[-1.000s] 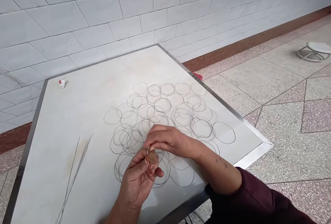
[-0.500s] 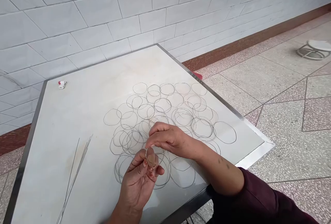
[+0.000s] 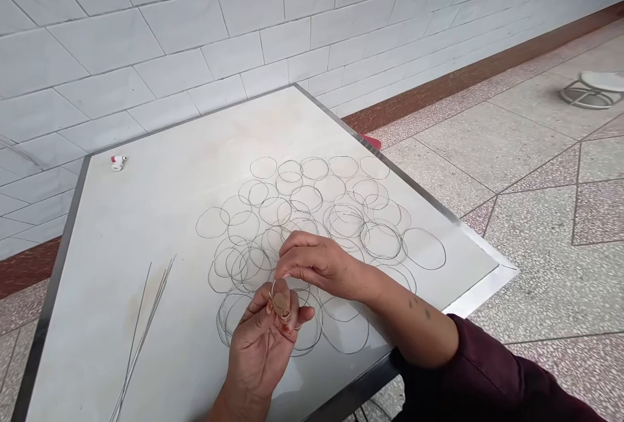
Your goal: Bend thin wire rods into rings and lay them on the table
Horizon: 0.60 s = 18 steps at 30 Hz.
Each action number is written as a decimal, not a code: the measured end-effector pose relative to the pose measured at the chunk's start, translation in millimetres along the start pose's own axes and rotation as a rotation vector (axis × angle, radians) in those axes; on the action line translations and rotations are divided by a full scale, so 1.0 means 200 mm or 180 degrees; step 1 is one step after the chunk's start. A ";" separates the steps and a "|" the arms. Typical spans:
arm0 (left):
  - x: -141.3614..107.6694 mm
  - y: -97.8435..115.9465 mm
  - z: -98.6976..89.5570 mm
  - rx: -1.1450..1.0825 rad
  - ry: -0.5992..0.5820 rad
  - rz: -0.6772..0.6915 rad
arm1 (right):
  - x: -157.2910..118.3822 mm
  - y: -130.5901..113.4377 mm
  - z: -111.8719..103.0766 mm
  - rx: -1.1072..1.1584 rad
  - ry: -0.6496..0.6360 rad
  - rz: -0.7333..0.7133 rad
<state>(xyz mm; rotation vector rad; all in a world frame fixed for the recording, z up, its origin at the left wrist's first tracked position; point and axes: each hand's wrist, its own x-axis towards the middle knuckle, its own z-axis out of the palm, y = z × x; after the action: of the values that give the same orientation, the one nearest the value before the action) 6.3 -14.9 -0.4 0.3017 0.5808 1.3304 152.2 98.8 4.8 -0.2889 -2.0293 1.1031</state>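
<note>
My left hand (image 3: 260,347), palm up, is closed with its thumb and fingers on a small wire loop (image 3: 273,287) above the near part of the table. Just above it, my right hand (image 3: 319,264) reaches in from the right with its fingertips pinched at the top of the same loop. A small brownish patch shows inside the loop; I cannot tell whether it is skin or a separate piece. Under and beyond both hands lie many overlapping thin wire rings (image 3: 307,197), some hidden by the right hand and forearm.
Several straight wires (image 3: 146,337) lie at the left of the white table (image 3: 170,201). A small red and white item (image 3: 118,162) sits near its far left corner. A tiled wall (image 3: 185,25) borders the far side. A stool (image 3: 595,89) stands on the floor at right.
The wire loop in my left hand has tilted slightly and shifted a little left. My left fingers have moved a little; my right hand stays almost in place.
</note>
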 end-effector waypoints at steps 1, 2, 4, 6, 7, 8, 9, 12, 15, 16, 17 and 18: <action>0.00 0.00 0.00 0.0012 -0.0017 -0.0005 | 0.00 0.00 0.00 0.0017 0.0024 -0.0019; 0.00 0.00 0.00 0.0027 -0.0034 -0.0004 | 0.00 0.00 0.01 0.0035 0.0053 -0.0031; 0.00 0.00 0.01 0.0044 -0.0041 0.0029 | 0.00 0.01 0.01 0.0073 0.0106 -0.0036; 0.00 0.00 0.01 0.0019 0.0010 0.0115 | 0.00 0.01 0.02 0.0096 0.0153 0.0058; 0.00 0.00 0.01 -0.0001 0.0046 0.0158 | 0.01 0.01 0.03 0.0108 0.0177 0.0161; 0.00 0.00 0.01 -0.0025 0.0083 0.0198 | 0.01 0.01 0.03 0.0137 0.0205 0.0297; 0.00 0.01 0.01 -0.0051 0.0128 0.0224 | 0.01 0.01 0.03 0.0194 0.0233 0.0460; 0.01 0.01 0.01 -0.0086 0.0222 0.0238 | 0.01 -0.01 0.01 0.0379 0.0260 0.0858; 0.01 0.01 0.02 -0.0064 0.0291 0.0278 | 0.01 -0.03 0.01 0.0320 0.0117 0.0904; 0.01 0.01 0.01 -0.0050 0.0305 0.0293 | 0.01 -0.03 0.01 0.0279 0.0085 0.0865; 0.01 0.01 0.01 -0.0047 0.0320 0.0304 | 0.01 -0.03 0.01 0.0243 0.0083 0.0814; 0.01 0.01 0.01 -0.0057 0.0333 0.0311 | 0.01 -0.02 0.01 0.0211 0.0108 0.0759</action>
<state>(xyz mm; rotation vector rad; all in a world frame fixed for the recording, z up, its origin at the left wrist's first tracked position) 5.9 -12.6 2.8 0.2492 0.6483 1.4512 150.1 95.2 8.5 -0.5226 -1.9602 1.2987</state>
